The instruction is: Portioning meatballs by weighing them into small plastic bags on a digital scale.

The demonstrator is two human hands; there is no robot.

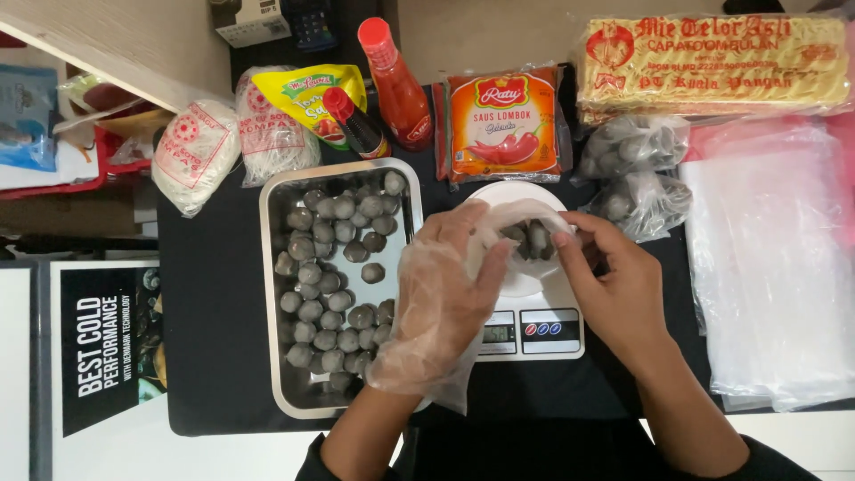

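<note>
Over the white scale (525, 330) on the black worktop (214, 356), the gloved left hand (445, 285) and bare right hand (614, 276) both grip a clear bag (521, 223) of grey meatballs (534, 239), beside the steel tray (272, 294).

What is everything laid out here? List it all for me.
Tray: one, steel, left of scale.
Meatballs: dozens, grey, in tray.
Scale: one, white, centre.
Open bag: one, clear, holding meatballs, over scale.
Filled bags: two, clear, right of scale.
Bottles: two, red sauce and dark, behind tray.
Sauce packs: two, orange and yellow, at back.
Noodle bundles: two, white, back left.
Noodle pack: one, yellow, back right.
Plastic sheets: a stack, clear, right.
Left hand: gloved, holding open bag.
Right hand: bare, holding open bag.
</note>
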